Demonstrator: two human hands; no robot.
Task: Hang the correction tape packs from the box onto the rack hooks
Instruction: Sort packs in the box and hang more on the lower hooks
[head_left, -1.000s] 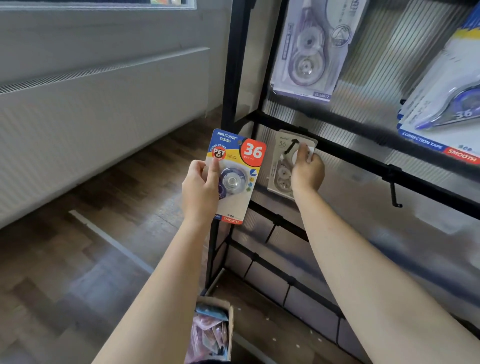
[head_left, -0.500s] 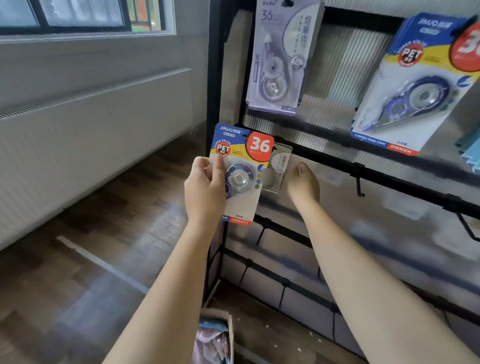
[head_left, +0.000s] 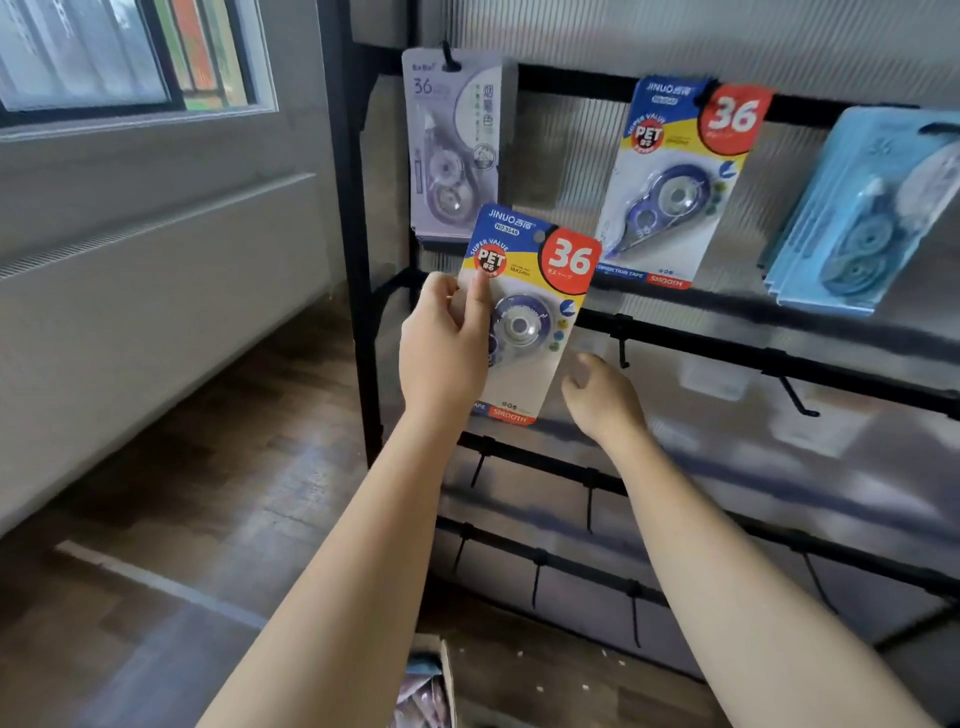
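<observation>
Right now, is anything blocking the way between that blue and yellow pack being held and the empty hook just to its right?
Nothing visible does. The blue and yellow correction tape pack sits in the left hand, and the bare black hook lies just beyond its right edge. The empty right hand hovers below that gap, not across it.

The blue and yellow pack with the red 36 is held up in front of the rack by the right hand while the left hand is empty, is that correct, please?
Not quite: the hands are swapped. In the head view the left hand holds the pack up in front of the rack, thumb on its face, while the right hand is empty just beside it.
</observation>
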